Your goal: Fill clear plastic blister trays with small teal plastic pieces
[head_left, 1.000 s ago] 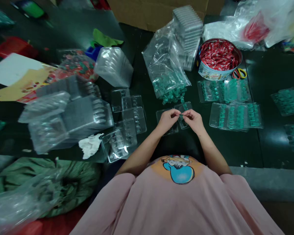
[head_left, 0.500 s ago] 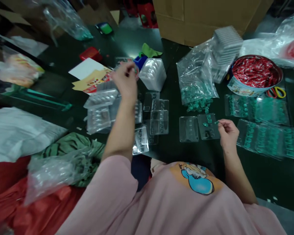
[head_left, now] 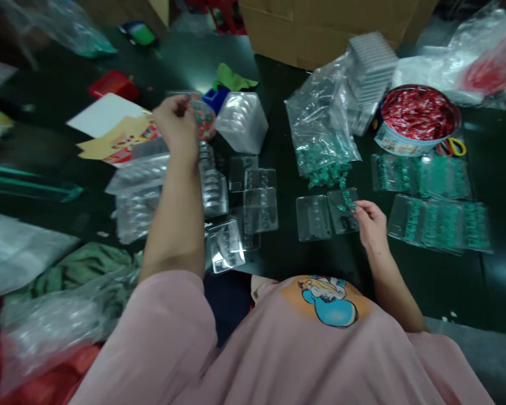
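My right hand [head_left: 371, 224], in a pinch, has a small green plastic piece [head_left: 354, 207] at its fingertips. It is over a clear blister tray [head_left: 339, 218], where a few green pieces sit in the cavities. Left of that lies a second clear tray [head_left: 314, 218]. My left hand [head_left: 177, 119] is closed at the far left, its fingertips beside a round container of red and green bits [head_left: 205, 119]. What its fingers hold, if anything, is too small to make out. Loose green pieces [head_left: 331, 175] spill from a clear bag [head_left: 318, 121].
Filled green trays [head_left: 441, 225] lie at right, near a tin of red wrapped pieces [head_left: 421, 115] and scissors [head_left: 452, 147]. Stacked clear trays [head_left: 139, 211] lie under my left forearm. A white tray stack [head_left: 242, 126] stands behind; a cardboard box [head_left: 329, 28] borders the back.
The view has shifted, so things appear further left. My right hand has come in over the tray with the green piece. My left hand stays near the round container.
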A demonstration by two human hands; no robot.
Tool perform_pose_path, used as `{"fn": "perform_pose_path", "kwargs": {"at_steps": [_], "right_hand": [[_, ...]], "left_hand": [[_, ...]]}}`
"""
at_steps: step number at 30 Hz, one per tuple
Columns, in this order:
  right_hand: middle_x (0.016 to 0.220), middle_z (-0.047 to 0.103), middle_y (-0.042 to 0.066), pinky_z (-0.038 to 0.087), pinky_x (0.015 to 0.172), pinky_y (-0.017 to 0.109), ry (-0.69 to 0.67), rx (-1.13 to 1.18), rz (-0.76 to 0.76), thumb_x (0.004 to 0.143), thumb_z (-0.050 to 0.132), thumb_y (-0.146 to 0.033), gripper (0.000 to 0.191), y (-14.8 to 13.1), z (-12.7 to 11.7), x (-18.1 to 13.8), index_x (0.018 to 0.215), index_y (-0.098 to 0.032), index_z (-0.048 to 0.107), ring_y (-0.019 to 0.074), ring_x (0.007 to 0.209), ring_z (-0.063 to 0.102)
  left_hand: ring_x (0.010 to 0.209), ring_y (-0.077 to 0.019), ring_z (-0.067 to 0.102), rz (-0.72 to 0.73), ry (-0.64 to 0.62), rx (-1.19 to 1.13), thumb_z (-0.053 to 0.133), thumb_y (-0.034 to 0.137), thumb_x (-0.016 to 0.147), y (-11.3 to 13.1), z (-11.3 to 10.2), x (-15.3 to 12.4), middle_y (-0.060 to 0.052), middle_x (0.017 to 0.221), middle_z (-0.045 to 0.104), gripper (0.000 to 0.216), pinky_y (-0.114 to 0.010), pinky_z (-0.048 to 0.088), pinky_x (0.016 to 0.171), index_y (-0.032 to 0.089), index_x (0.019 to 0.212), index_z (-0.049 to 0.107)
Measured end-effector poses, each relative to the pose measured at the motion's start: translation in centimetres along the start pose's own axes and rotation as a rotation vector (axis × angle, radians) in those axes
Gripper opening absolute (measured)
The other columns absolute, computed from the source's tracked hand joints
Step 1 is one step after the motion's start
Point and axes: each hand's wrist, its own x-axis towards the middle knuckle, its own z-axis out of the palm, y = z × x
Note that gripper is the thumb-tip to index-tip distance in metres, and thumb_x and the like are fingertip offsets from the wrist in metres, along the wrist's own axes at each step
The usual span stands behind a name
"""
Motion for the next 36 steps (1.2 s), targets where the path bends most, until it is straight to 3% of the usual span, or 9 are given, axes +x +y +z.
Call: {"fn": "perform_pose_path", "kwargs": {"at_steps": [2,3,4,6,9,16,22,27,36], "right_hand": [[0.091,0.068,0.002,0.05,0.071,0.028,-0.035,0.054,0.048,0.08,0.068,-0.038,0.02,0.2,0.7,-0.1,0.093,-0.022,0.068,0.0142,0.077,0.064],[0.092,0.068,0.003,0.05,0.07,0.027,-0.045,0.072,0.051,0.08,0.068,-0.038,0.02,0.3,0.9,-0.2,0.093,-0.023,0.068,0.0144,0.078,0.064],[0.093,0.068,0.003,0.051,0.071,0.027,-0.058,0.081,0.047,0.081,0.068,-0.038,0.02,0.3,1.1,-0.3,0.093,-0.023,0.068,0.0144,0.079,0.064],[0.092,0.069,0.002,0.051,0.071,0.028,-0.068,0.072,0.013,0.08,0.068,-0.038,0.019,0.3,1.3,-0.5,0.092,-0.023,0.067,0.0144,0.079,0.063],[0.092,0.07,0.002,0.052,0.075,0.029,-0.069,0.027,-0.057,0.081,0.068,-0.036,0.017,0.2,0.9,-1.1,0.091,-0.023,0.067,0.0148,0.081,0.063],[0.097,0.069,0.003,0.051,0.08,0.032,-0.136,-0.175,-0.215,0.083,0.065,-0.033,0.011,-0.5,-0.6,-2.7,0.09,-0.024,0.068,0.0181,0.092,0.064],[0.09,0.069,0.003,0.05,0.079,0.032,-0.19,-0.098,0.028,0.082,0.067,-0.041,0.021,0.8,-1.8,-3.7,0.092,-0.023,0.069,0.0167,0.081,0.062],[0.084,0.068,0.0,0.048,0.076,0.028,-0.31,0.04,0.242,0.072,0.076,-0.04,0.028,2.7,-2.6,-4.8,0.092,-0.022,0.07,0.0134,0.076,0.06],[0.076,0.066,-0.002,0.044,0.073,0.026,-0.364,0.015,0.304,0.069,0.078,-0.036,0.022,2.4,-2.9,-5.2,0.08,-0.019,0.069,0.0107,0.069,0.056]], "left_hand": [[0.087,-0.0097,0.061,0.034,-0.156,-0.16,0.072,0.028,0.074,2.7,3.7,-7.0,0.008,0.077,0.067,0.017,-0.026,0.039,0.081,0.014,0.084,0.07],[0.077,-0.0087,0.061,-0.051,-0.253,-0.259,0.072,0.029,0.074,4.2,5.5,-11.1,0.006,0.076,0.068,0.018,-0.026,0.042,0.077,0.014,0.084,0.071],[0.071,-0.0095,0.061,-0.209,-0.447,-0.348,0.072,0.032,0.074,5.6,7.2,-15.2,0.003,0.077,0.07,0.022,-0.026,0.045,0.073,0.014,0.087,0.072],[0.069,-0.0121,0.063,-0.501,-0.706,-0.5,0.077,0.036,0.069,8.0,10.0,-22.4,-0.001,0.075,0.071,0.029,-0.027,0.047,0.069,0.014,0.087,0.072],[0.068,-0.0117,0.063,-0.729,-0.76,-0.644,0.082,0.035,0.062,9.7,12.6,-28.4,-0.001,0.073,0.069,0.033,-0.024,0.046,0.066,0.015,0.085,0.071],[0.065,-0.0082,0.06,-0.912,-0.739,-0.691,0.085,0.026,0.055,9.6,13.7,-29.5,0.002,0.068,0.064,0.031,-0.018,0.042,0.06,0.015,0.079,0.068],[0.062,-0.0105,0.059,-0.849,-0.822,-0.578,0.08,0.025,0.06,8.7,13.0,-31.6,0.0,0.066,0.066,0.021,-0.021,0.043,0.059,0.015,0.073,0.068],[0.067,-0.0131,0.061,-0.758,-0.879,-0.514,0.076,0.024,0.062,8.7,12.0,-32.8,-0.002,0.072,0.07,0.014,-0.026,0.049,0.07,0.016,0.072,0.071],[0.069,-0.0121,0.06,-0.607,-0.898,-0.411,0.07,0.02,0.066,8.8,11.5,-33.6,-0.001,0.073,0.068,0.009,-0.024,0.048,0.071,0.016,0.073,0.07]]}}
